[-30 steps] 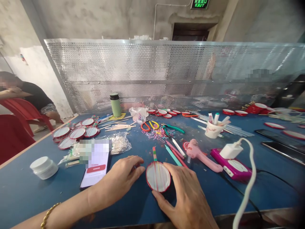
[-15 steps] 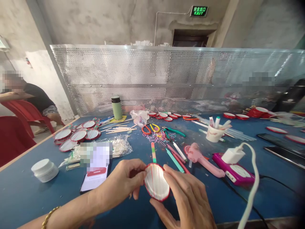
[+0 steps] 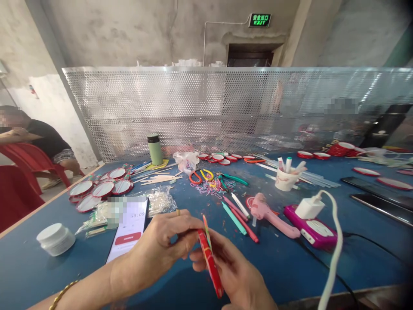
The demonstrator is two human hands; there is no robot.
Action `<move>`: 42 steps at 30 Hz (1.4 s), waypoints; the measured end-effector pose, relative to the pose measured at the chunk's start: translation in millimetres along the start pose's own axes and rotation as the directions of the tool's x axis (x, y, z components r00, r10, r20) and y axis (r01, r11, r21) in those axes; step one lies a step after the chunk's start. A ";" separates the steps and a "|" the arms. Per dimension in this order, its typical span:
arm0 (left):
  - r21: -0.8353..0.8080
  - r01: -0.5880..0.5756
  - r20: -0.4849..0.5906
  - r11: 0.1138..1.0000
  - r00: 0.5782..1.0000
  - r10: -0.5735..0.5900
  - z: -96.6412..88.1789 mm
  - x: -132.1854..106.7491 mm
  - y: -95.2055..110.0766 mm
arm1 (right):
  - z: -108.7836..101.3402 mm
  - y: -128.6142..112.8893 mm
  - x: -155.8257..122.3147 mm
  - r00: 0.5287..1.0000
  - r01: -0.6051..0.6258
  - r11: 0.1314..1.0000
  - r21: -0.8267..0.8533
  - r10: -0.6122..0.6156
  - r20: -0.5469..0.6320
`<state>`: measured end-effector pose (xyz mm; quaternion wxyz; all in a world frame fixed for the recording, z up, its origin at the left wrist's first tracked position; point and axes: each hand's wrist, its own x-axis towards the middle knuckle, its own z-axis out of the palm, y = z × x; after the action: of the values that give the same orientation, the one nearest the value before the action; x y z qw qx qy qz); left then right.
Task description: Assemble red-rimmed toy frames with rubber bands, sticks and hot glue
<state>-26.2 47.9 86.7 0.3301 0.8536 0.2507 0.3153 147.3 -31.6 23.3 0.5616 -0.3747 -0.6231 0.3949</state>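
Observation:
A small red-rimmed toy drum (image 3: 211, 265) on a striped stick handle (image 3: 206, 230) is held edge-on above the front of the table. My left hand (image 3: 171, 241) is closed, fingers pinched at the drum's rim close to the handle. From the other side, my right hand (image 3: 234, 269) grips the drum, its thumb and fingers on either side. The drum's white faces cannot be seen at this angle. Closest to my left forearm is a phone (image 3: 129, 237) with a lit screen.
Similar drums lie piled at the left (image 3: 103, 189). Pliers (image 3: 234, 178), marker pens (image 3: 234, 217), a pink glue gun (image 3: 274, 217) and a magenta power strip (image 3: 314, 228) with a white cable lie beyond my hands. A white jar (image 3: 55, 241) stands left. A person (image 3: 45, 137) sits at far left.
The drum has turned from face-up to edge-on, and its handle now slants toward my fingers. My right hand has rotated around it; my left hand remains at the rim.

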 end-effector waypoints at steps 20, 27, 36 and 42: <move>-0.102 0.306 -0.061 0.946 0.948 -0.313 28.0 -16.7 7.0 | 11.2 9.1 17.3 0.773 -0.021 0.629 -0.777 -0.483 -0.412; -0.164 0.322 -0.125 0.932 0.931 -0.344 28.6 -3.0 8.2 | 16.6 14.5 13.2 0.761 0.016 0.673 -0.739 -0.488 -0.427; -0.195 0.350 -0.052 0.916 0.929 -0.366 7.8 3.0 1.2 | -1.7 12.3 -0.7 0.943 -0.021 0.917 -0.399 -0.114 -0.312; -0.212 0.368 -0.011 0.905 0.925 -0.379 -5.2 7.5 -7.0 | -20.0 3.6 -10.0 0.959 0.031 0.817 -0.576 -0.186 -0.212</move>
<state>-26.3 59.4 87.5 0.4643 0.7425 0.3839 0.2927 168.2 -37.8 17.1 0.5228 -0.5363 -0.6540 0.1063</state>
